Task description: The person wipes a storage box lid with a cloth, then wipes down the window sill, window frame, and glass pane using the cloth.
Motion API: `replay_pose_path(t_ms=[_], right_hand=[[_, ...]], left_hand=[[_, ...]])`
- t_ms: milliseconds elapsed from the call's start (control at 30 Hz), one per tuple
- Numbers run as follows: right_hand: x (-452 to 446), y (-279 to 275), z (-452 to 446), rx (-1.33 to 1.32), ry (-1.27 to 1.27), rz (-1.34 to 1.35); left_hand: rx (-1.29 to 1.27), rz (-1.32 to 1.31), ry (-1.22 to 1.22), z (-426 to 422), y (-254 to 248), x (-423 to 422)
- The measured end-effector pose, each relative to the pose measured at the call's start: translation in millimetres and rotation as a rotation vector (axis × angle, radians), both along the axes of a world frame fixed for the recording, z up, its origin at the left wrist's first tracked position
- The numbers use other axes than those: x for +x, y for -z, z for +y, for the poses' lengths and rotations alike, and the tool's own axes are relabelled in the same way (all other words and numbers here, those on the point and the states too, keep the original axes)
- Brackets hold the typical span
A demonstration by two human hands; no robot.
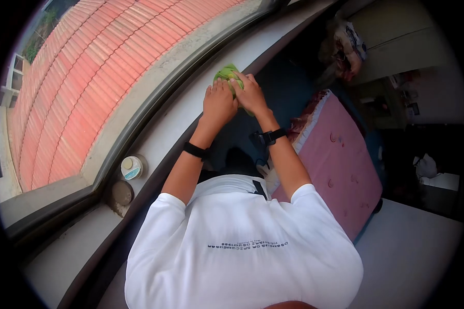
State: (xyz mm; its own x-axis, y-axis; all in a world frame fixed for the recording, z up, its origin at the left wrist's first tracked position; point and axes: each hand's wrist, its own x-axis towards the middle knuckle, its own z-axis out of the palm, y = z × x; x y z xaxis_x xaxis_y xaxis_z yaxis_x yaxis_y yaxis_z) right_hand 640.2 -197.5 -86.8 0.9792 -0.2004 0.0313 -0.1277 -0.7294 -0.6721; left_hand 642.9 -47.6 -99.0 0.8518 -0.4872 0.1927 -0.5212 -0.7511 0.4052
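A crumpled green cloth (227,73) lies at the white window sill (192,96), near its inner edge. My left hand (220,102) rests on the cloth's lower left part, its fingers pointing up and lying side by side. From the right, my right hand (250,92) grips the cloth, with its fingers bent over it. The two hands are close together, and part of the cloth hangs below my right hand. Both wrists wear black bands.
A jar with a pale lid (132,167) and a round brown object (122,192) stand on the sill at the left. The window frame (154,92) runs beside the sill. A pink mattress (337,165) lies to the right.
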Motion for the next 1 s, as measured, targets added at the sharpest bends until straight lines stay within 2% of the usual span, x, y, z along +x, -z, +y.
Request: replay_pose_path(t_ms=[167, 200, 267, 367, 467, 600, 667, 733, 800, 833, 867, 900, 933, 967, 1000], right_hand=[[-25.3, 0.8, 33.5, 0.142, -0.2, 0.12], [-27.3, -1.4, 34.1, 0.094, -0.242, 0.155], [-28.8, 2.2, 26.0, 0.151, -0.308, 0.123], [-22.9, 23.5, -8.2, 0.268, -0.393, 0.013], [-8.2, 20.4, -54.6, 0.288, -0.372, -0.007], [30.1, 19.4, -95.4, 0.175, -0.151, -0.086], [48.4, 6.7, -114.1, 0.221, -0.129, -0.288], [62.2, -5.4, -137.8, 0.148, -0.02, -0.357], [69.5, -3.9, -154.7, 0.139, -0.016, -0.347], [82.7, -5.7, -159.7, 0.124, -0.033, -0.366], [91.4, -6.1, -158.5, 0.128, -0.045, -0.366], [89.7, -3.1, -151.0, 0.011, -0.141, -0.347], [86.8, 2.4, -147.8, -0.111, -0.241, -0.315], [85.5, 12.3, -140.2, -0.151, -0.296, -0.346], [84.1, 21.0, -128.8, -0.189, -0.352, -0.381]], left_hand=[[0.022, 0.056, -0.021, 51.0, -9.7, -36.1], [0.007, 0.072, -0.027, 52.7, -8.0, -40.5], [-0.027, 0.09, -0.076, 35.7, -3.6, -36.0], [0.103, 0.022, -0.091, 8.0, -3.3, -27.7], [0.034, -0.056, -0.071, -34.3, 0.1, 4.7], [0.003, -0.115, 0.036, -86.5, 7.8, 53.5], [-0.042, 0.102, 0.065, -97.6, -39.8, 61.5], [-0.356, 0.177, 0.105, -105.9, -124.5, 55.3], [-0.685, -0.229, 0.273, -98.6, -191.1, 43.6], [-0.852, -0.59, 0.325, -89.6, -205.2, 48.6], [-0.911, -0.678, 0.48, -60.9, -235.1, 41.9], [-1.125, -0.703, 0.454, -63.7, -269.4, 30.7], [-1.346, -0.719, 0.412, -73.9, -286.6, 26.4], [-1.362, -0.798, 0.52, -36.4, -257.1, 40.8], [-1.413, -0.795, 0.566, -42.6, -274.3, 45.6]])
